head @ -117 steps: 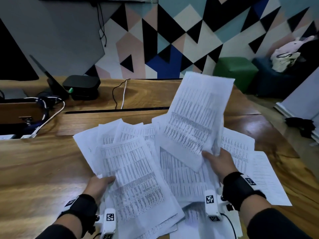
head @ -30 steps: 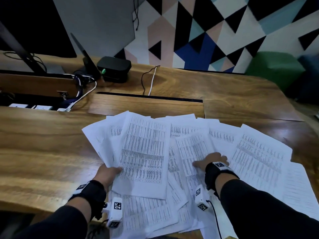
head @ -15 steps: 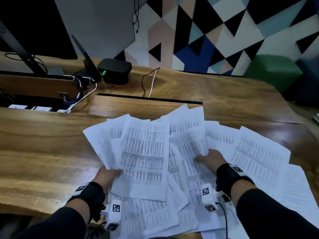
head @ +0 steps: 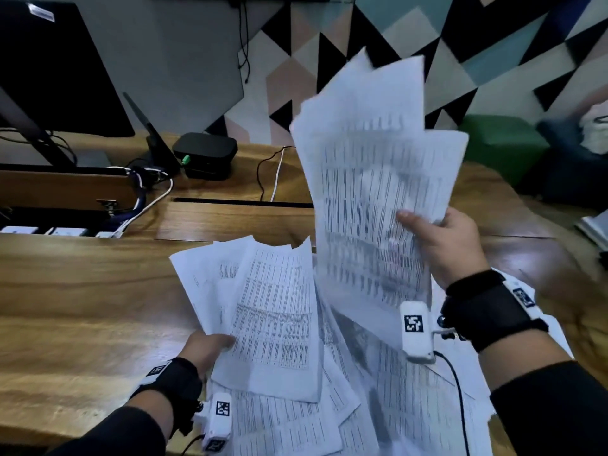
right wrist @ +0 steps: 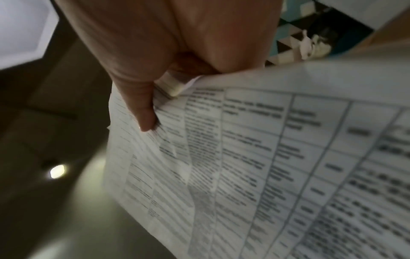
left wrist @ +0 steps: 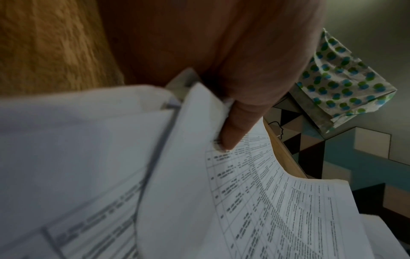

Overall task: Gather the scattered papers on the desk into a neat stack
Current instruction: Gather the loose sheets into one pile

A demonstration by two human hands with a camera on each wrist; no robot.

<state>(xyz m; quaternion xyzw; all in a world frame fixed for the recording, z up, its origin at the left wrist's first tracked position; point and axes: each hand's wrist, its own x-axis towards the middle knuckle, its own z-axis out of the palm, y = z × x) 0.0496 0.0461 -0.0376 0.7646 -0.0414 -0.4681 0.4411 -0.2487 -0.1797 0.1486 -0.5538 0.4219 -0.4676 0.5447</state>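
Note:
Printed white sheets [head: 394,406] lie spread over the near part of the wooden desk [head: 82,307]. My right hand [head: 441,245] grips a bunch of raised sheets [head: 371,179], lifted upright above the desk; its thumb [right wrist: 144,112] presses on the printed face of those sheets [right wrist: 288,166]. My left hand [head: 207,347] pinches a fan of a few sheets [head: 273,311] at their lower left edge, low over the desk. The left thumb [left wrist: 237,126] lies on top of that fan [left wrist: 255,201]. Both bunches are uneven, with corners sticking out.
A black box [head: 205,154], an upright black antenna [head: 151,133], cables [head: 154,195] and a monitor [head: 49,67] stand at the desk's back left. A slot [head: 243,202] crosses the desk's middle. A green pouf [head: 503,143] stands beyond the desk's right end.
My right hand has lifted a bunch of sheets from flat on the desk to upright in the air. My left hand keeps its hold on the left fan of sheets.

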